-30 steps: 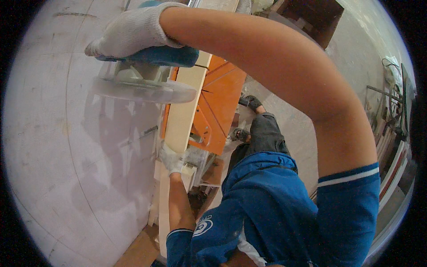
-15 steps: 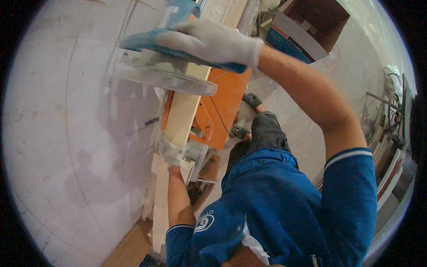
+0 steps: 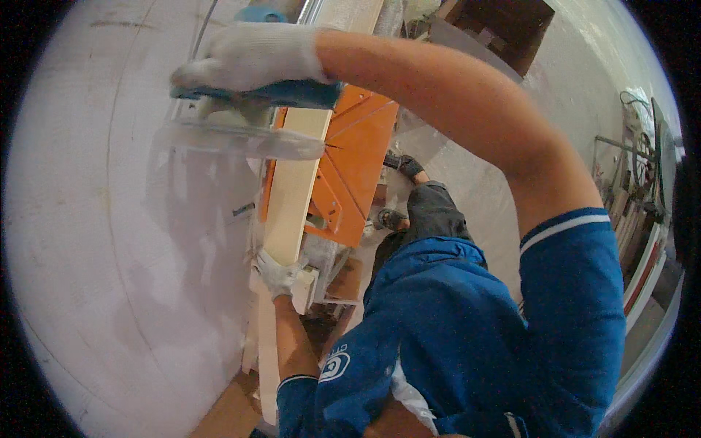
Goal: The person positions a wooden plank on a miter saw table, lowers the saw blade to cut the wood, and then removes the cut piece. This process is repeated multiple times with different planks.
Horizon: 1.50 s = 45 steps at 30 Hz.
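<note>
My right hand (image 3: 255,55), in a white knit glove, is closed round the blue handle of a miter saw (image 3: 299,93). Beneath that hand, the saw's cloudy see-through blade guard (image 3: 296,147) hangs over a long pale wooden board (image 3: 288,201). The board lies along the saw's orange table (image 3: 361,146). At the board's near end, my gloved left hand (image 3: 279,274) grips it, with the fingers partly hidden. Whether the blade touches the wood cannot be seen behind the guard and hand.
A pale wall (image 3: 109,219) rises close on the left. An open cardboard box (image 3: 511,36) stands on the floor at the far right. Several boards and metal pieces (image 3: 635,190) lean along the right side. More pale wood (image 3: 268,350) lies below my left hand.
My right hand has moved left toward the wall with the saw handle and guard. My left hand stays at the board's near end. The whole view has shifted slightly.
</note>
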{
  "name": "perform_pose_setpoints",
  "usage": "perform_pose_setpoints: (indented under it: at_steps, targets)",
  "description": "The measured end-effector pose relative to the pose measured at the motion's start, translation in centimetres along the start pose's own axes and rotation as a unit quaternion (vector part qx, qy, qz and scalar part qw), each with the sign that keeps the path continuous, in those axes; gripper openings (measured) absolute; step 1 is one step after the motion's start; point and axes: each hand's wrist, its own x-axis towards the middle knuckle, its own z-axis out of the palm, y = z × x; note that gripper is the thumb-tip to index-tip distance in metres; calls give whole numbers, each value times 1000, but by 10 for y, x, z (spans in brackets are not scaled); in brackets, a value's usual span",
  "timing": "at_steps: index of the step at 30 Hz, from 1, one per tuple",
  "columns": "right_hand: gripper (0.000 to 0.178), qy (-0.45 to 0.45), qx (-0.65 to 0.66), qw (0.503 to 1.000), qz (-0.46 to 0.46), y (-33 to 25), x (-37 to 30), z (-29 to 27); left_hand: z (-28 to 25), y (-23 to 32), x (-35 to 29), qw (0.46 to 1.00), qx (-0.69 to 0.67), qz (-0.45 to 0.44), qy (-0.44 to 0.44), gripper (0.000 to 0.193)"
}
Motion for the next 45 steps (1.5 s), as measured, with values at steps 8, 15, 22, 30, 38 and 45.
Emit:
perform_pose_setpoints:
  at_steps: [8, 15, 22, 30, 38, 45]
  targets:
    - [70, 37, 53, 997, -29, -26, 28, -7, -17, 26, 18, 991, -86, -71, -73, 99]
    - [77, 56, 17, 998, -5, -16, 21, -2, -21, 52, 27, 992, -118, -27, -22, 88]
    - [80, 67, 36, 997, -26, -15, 13, -5, -24, 70, 40, 996, -76, 25, 36, 94]
    - [71, 34, -12, 999, -22, -13, 34, 4, -27, 71, 37, 992, -125, 18, 16, 95]
    - [75, 26, 8, 999, 23, -7, 19, -1, -24, 75, 40, 994, -110, -14, 5, 95]
    - [77, 29, -19, 999, -19, -7, 43, 3, -21, 68, 42, 997, -77, 10, 17, 93]
